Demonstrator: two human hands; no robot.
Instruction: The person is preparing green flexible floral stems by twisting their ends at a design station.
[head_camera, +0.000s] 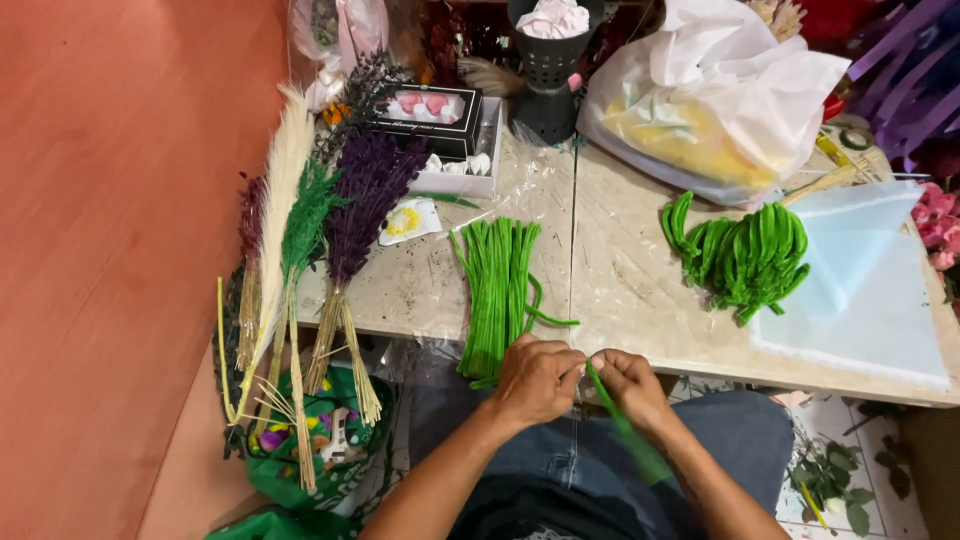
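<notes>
My left hand (535, 378) and my right hand (632, 385) meet at the table's near edge, both pinching one green fuzzy stem (625, 425) that slants down over my lap, blurred. Just beyond my left hand lies a bundle of straight green fuzzy stems (495, 290) on the table (620, 290). Farther right sits a heap of bent green fuzzy stems (745, 255).
Dried purple, green and cream grasses (310, 230) hang over the table's left edge. At the back stand a boxed set of small flowers (440, 115), a black perforated pot (548, 70) and a white plastic bag (715, 95). Pale blue wrapping sheets (865, 290) cover the right side.
</notes>
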